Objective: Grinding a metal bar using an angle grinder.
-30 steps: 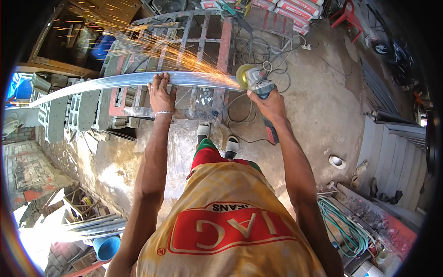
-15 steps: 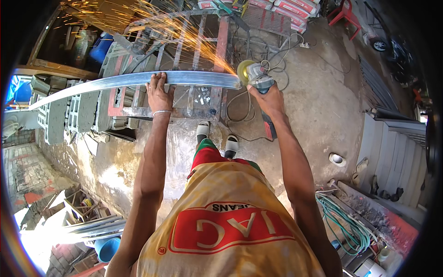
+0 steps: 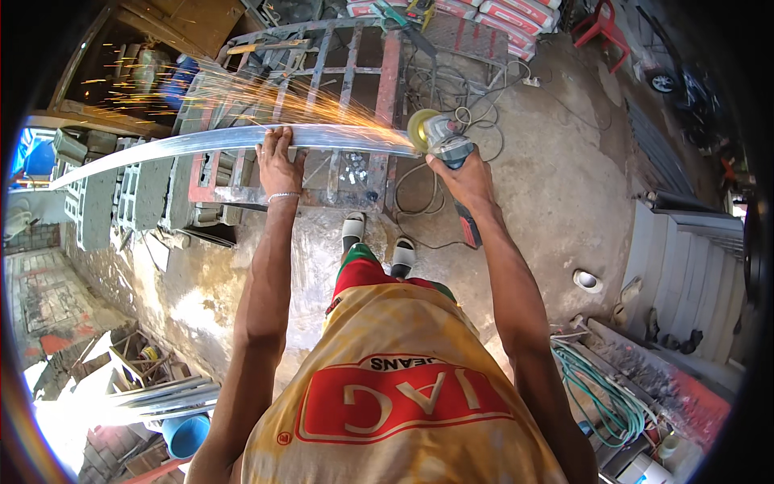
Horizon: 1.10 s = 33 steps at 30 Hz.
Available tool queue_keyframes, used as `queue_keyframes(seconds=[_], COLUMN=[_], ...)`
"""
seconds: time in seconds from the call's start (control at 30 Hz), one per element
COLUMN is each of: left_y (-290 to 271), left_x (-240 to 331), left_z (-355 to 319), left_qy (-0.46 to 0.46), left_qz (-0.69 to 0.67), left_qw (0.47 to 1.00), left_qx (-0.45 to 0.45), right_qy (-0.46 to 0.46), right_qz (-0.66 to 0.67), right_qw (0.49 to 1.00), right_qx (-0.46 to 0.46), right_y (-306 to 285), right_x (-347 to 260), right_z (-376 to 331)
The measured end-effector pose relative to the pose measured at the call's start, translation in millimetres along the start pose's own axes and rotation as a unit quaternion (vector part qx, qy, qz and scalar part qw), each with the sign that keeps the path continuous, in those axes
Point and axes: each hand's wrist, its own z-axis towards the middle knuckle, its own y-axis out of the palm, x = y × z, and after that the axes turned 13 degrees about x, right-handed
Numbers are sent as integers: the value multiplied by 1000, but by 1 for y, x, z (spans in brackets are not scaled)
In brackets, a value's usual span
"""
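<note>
Head view: sparks (image 3: 322, 105) swing flatter beyond the left fingers (image 3: 271, 145), loosely draped over metal strip (image 3: 218, 139); right fingers (image 3: 474, 161), wrapped round grinder (image 3: 449, 145), likely re-angle it.

My long, silvery metal strip (image 3: 211, 142) lies left-to-right — its right end sparking at my grey, yellow-disced angle grinder (image 3: 453, 148).

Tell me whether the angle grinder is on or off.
On: the angle grinder in the right hand is throwing orange sparks where its yellow disc meets the metal bar's end.
</note>
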Motion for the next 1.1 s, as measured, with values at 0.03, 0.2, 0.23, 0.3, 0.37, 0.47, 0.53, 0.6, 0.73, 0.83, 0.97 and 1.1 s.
queue_keyframes(seconds=[0.03, 0.2, 0.23, 0.3, 0.37, 0.47, 0.53, 0.6, 0.73, 0.83, 0.97, 1.1], left_y=[1, 4, 5, 4, 4, 2, 2, 3, 1, 0, -19, -19], left_x=[1, -7, -7, -8, -6, -3, -3, -4, -4, -7, 21, 15], left_z=[0, -2, -3, -2, -2, -1, 0, -2, -1, 1, 21, 56], left_qy=[3, 5, 6, 10, 4, 0, 0, -4, 10, 13, 29, 105], left_qz=[-1, 10, 8, 5, 7, 12, 19, 30, 23, 34, 106, 82], left_qw=[1000, 1000, 1000, 1000, 1000, 1000, 1000, 999, 1000, 999, 990, 980], left_qx=[3, -1, 2, 8, 6, -8, -14, -14, -10, -10, -86, -148], right_qy=[9, -4, -7, -3, -2, -11, -20, -22, 16, 13, 47, 65], right_qz=[1, 10, 13, 9, 6, 2, -2, -12, 17, 8, 21, 58], right_qw=[1000, 1000, 1000, 1000, 1000, 1000, 999, 999, 1000, 1000, 998, 994], right_qx=[5, -12, -12, -15, -19, -26, -29, -23, -6, -11, 26, 66], right_y=[0, -4, -4, -5, -5, -6, -7, -7, -9, -10, -9, 0], right_x=[0, 0, 0, 1, 2, 4, 5, -1, -3, -5, -1, 19], right_z=[-2, -6, -6, -5, -3, -2, -2, -7, -5, -8, -24, -49])
